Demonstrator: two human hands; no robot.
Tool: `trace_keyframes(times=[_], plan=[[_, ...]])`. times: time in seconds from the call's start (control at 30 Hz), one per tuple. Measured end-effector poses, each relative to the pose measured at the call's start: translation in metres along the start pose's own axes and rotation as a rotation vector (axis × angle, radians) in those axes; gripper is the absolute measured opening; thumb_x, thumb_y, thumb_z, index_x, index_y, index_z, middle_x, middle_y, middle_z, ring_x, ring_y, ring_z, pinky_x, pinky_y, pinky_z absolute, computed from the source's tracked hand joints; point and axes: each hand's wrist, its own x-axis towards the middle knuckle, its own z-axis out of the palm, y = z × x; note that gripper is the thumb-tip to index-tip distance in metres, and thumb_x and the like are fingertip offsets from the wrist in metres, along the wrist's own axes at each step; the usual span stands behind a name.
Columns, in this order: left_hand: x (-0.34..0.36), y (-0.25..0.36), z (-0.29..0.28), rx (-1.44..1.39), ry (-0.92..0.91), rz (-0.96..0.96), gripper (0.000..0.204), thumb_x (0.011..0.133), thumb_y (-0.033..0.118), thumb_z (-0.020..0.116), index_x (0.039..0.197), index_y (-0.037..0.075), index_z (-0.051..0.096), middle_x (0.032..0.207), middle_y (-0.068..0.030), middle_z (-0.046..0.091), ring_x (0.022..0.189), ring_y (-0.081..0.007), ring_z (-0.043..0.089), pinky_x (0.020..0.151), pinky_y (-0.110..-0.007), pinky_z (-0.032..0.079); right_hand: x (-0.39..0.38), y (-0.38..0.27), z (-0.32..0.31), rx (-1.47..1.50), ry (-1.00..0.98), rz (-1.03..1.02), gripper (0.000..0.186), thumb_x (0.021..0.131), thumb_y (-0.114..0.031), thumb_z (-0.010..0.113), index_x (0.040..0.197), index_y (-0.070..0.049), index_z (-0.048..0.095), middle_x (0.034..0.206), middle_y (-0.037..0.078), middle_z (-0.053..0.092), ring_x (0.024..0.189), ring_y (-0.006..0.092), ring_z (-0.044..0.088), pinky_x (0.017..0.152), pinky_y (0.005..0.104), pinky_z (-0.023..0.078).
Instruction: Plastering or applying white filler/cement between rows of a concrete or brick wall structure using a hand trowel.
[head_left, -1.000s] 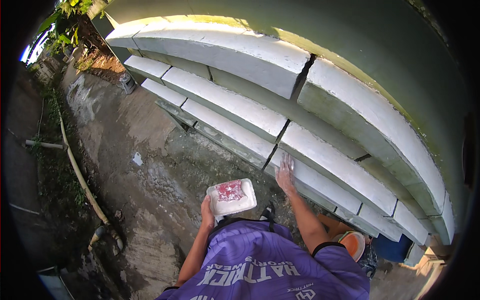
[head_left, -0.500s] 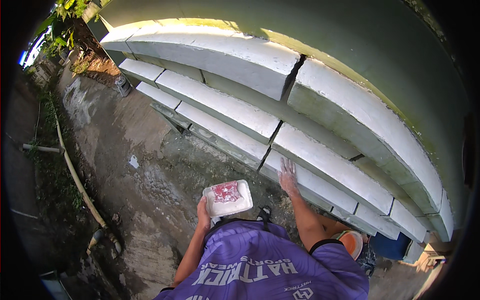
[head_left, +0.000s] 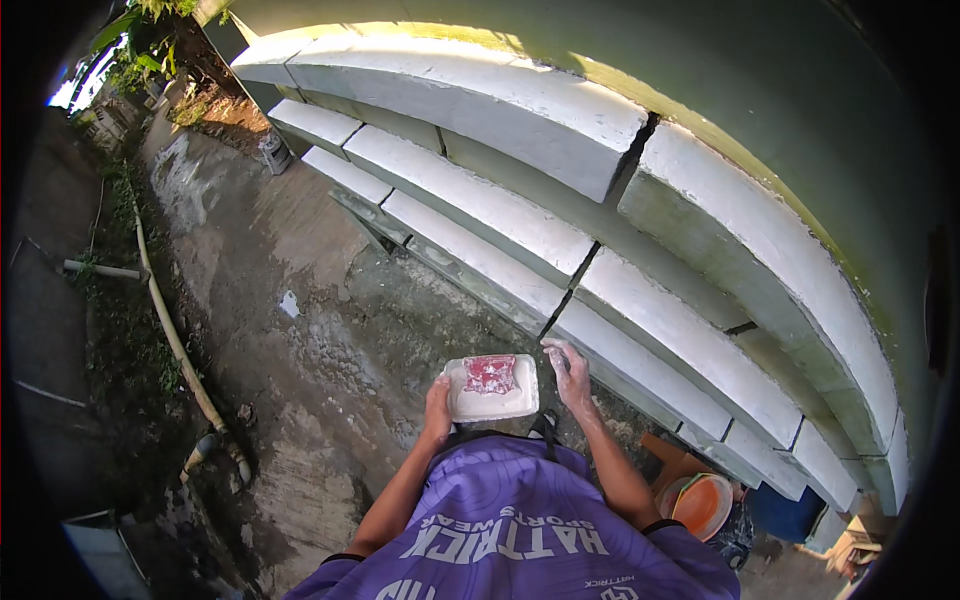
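We look straight down over a purple printed shirt [head_left: 520,540] at both of our hands, raised in front of the chest. Our left hand [head_left: 437,405] grips the left edge of a white rectangular tub [head_left: 492,388], fingers curled under its rim and thumb along the side, so the hand is closed on it. The tub sits level, between the two hands, and carries a reddish-pink patch [head_left: 489,373] on its upper face; we cannot tell whether that is the contents or a label. Our right hand [head_left: 568,372] is just beside the tub's right edge, fingers loosely bent and dusted with white; it holds nothing that we can see, and whether it touches the tub is not clear. Beyond the hands runs a stepped wall of white-coated ledges [head_left: 480,210], split by dark vertical joints [head_left: 565,300], curving away toward the upper left. The ground [head_left: 300,300] below is bare concrete, damp and stained in patches. A long pale pipe [head_left: 170,335] lies along its left margin next to a weedy strip. At lower right, near the foot of the ledges, stand an orange bowl [head_left: 703,505] and a blue container [head_left: 785,515], well apart from the tub.
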Motion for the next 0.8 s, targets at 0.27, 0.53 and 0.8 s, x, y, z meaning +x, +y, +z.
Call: trace_keyframes(times=[0.27, 0.53, 0.8], plan=[[0.012, 0.01, 0.022, 0.134, -0.023, 0.072, 0.066, 0.095, 0.043, 0.043, 0.132, -0.011, 0.039, 0.14, -0.0241, 0.039, 0.133, -0.0286, 0.034, 0.11, -0.032, 0.023, 0.009, -0.058, 0.029, -0.228, -0.344, -0.366, 0.044, 0.074, -0.001, 0.059, 0.118, -0.005, 0.059, 0.116, 0.018, 0.058, 0.111, 0.0353, 0.053, 0.098, 0.039, 0.041], [-0.004, 0.038, 0.035, 0.188, 0.062, 0.091, 0.055, 0.096, 0.036, 0.045, 0.125, -0.01, 0.047, 0.128, -0.0216, 0.051, 0.122, -0.0278, 0.045, 0.105, -0.032, 0.029, 0.008, -0.068, 0.03, -0.371, -0.412, -0.4, 0.04, 0.076, -0.004, 0.06, 0.116, -0.003, 0.059, 0.109, 0.016, 0.053, 0.104, 0.0361, 0.053, 0.093, 0.0397, 0.043], [-0.006, 0.043, 0.035, 0.155, 0.055, 0.13, 0.05, 0.096, 0.033, 0.044, 0.123, -0.009, 0.049, 0.123, -0.02, 0.055, 0.117, -0.0253, 0.049, 0.101, -0.032, 0.033, 0.004, -0.069, 0.03, -0.444, -0.498, -0.296, 0.034, 0.077, -0.008, 0.061, 0.11, 0.0, 0.06, 0.109, 0.023, 0.06, 0.101, 0.0387, 0.057, 0.085, 0.0419, 0.046]])
